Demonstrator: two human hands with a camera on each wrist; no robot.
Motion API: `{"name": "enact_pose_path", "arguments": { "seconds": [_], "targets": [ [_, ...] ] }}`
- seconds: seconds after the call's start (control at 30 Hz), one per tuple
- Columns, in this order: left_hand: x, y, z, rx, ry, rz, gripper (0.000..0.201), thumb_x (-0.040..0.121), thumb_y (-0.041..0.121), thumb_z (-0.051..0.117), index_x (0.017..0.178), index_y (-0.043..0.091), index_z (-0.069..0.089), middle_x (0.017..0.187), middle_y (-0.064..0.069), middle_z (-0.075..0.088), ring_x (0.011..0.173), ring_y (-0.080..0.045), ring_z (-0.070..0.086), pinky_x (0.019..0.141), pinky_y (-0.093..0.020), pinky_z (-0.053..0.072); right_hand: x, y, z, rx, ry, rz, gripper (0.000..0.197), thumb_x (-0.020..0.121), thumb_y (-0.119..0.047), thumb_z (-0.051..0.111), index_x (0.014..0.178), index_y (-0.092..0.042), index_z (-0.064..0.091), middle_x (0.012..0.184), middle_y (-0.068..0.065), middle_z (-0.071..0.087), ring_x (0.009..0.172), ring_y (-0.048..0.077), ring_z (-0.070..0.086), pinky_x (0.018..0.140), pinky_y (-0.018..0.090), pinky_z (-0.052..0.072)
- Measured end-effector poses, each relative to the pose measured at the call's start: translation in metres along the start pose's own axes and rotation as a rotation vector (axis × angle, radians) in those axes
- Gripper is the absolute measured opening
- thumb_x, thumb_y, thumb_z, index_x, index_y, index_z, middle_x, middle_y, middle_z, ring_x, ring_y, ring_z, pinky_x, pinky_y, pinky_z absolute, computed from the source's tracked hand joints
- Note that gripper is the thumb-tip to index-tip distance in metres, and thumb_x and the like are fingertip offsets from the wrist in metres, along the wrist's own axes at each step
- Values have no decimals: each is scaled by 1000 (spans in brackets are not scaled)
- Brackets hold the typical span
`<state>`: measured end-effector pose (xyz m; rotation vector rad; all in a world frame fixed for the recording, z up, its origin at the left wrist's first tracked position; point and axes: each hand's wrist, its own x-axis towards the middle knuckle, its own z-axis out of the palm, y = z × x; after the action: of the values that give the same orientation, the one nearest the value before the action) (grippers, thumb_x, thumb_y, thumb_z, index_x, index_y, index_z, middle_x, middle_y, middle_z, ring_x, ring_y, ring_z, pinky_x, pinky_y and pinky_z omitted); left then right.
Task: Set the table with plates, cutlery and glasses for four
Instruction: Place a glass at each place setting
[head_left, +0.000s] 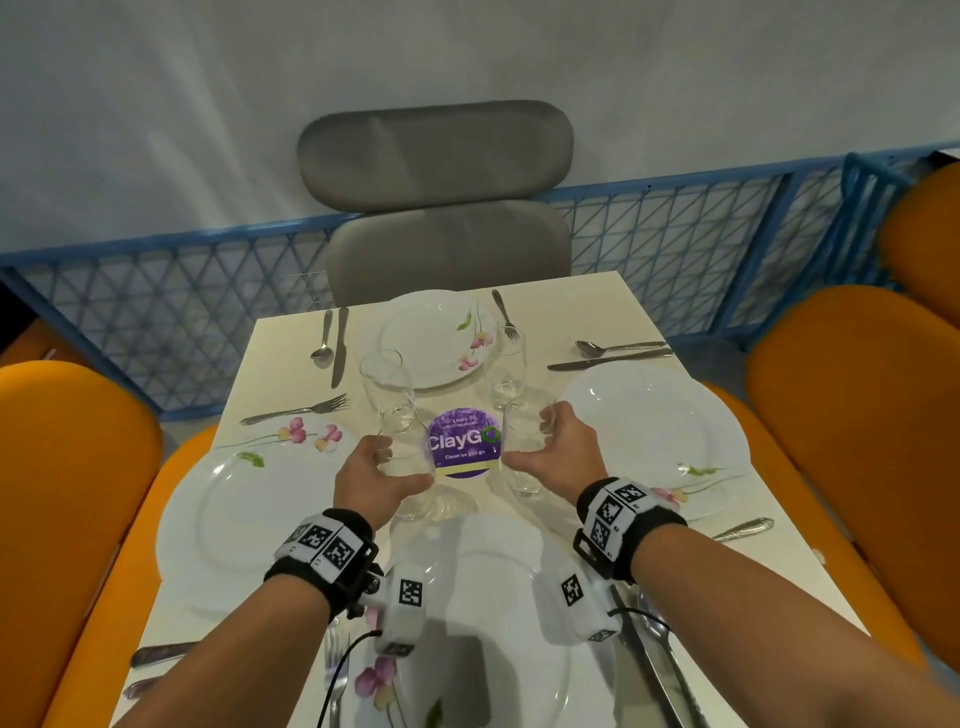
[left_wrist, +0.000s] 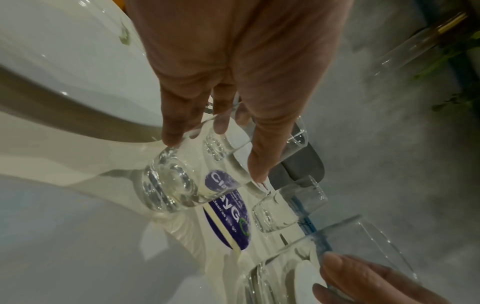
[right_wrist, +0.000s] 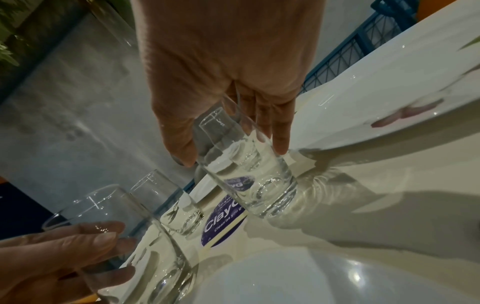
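The glasses (head_left: 388, 389) are clear, smooth glass with thick bases that catch bright glints. The plates (head_left: 654, 415) look like glossy white glazed ceramic, with printed pink flowers and mirror-like highlights. The cutlery (head_left: 610, 358) is polished metal, shiny along the knife blade and spoon bowl. The bench (head_left: 280, 374) has a smooth cream top with a soft sheen. A round sticker (head_left: 462, 441) at its middle is glossy printed purple. The near chairs (head_left: 78, 467) have smooth matt orange shells; the far chair (head_left: 436, 156) is padded in matt grey cloth. The railing (head_left: 156, 312) is blue-painted metal mesh. The wrist bands (head_left: 322, 551) are black cloth carrying matt printed markers.
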<state>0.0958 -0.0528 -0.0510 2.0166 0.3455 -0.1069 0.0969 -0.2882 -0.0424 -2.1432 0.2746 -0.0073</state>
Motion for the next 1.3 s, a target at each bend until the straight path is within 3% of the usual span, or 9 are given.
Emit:
{"name": "enact_pose_path", "arguments": {
  "seconds": [0.17,0.47,0.7,0.83,1.0,1.3],
  "targets": [
    [3,-6,-2,-19,14,-8,54,61,14,87,103,16,52,110,-4,59,105,-25,56,87,-36,46,-2,0,4,1,-16,-5,69,62,-33,85,116,-12,48,103,-2,55,91,16,55,72,24,42],
    [5,-15,-5,-43,4,-22,64,62,17,88,114,23,51,118,-4,58,110,-25,55,96,-41,47,-3,2,9,-6,-17,-1,73,61,-30,86,119,-10,48,112,0,56,98,16,54,76,25,41],
    [3,-18,-7,-62,-13,-21,67,58,13,89,113,21,50,116,-5,57,109,-26,56,92,-37,47,-7,5,15,18,-4,-9,80,57,-26,87,123,-12,44,118,4,55,108,21,54,86,29,45],
    [3,-16,-7,-60,-31,-29,91,46,23,88,127,21,47,121,-4,55,112,-25,55,99,-44,46,-7,5,13,17,-13,-17,90,53,-27,90,127,-13,41,115,4,56,106,20,53,86,29,45],
    [1,-17,-8,-56,-23,-38,82,44,25,84,119,22,50,117,-5,58,111,-27,56,97,-44,48,-10,1,5,4,-71,-8,80,62,-16,86,129,-8,41,101,-4,49,92,13,50,78,22,39],
    [1,-22,-11,-28,-35,-39,83,57,12,89,129,20,48,123,-5,56,112,-26,56,99,-43,46,-10,1,3,-10,-97,-2,85,59,-21,88,128,-11,40,105,-5,48,95,13,49,79,23,38]
  ]
}}
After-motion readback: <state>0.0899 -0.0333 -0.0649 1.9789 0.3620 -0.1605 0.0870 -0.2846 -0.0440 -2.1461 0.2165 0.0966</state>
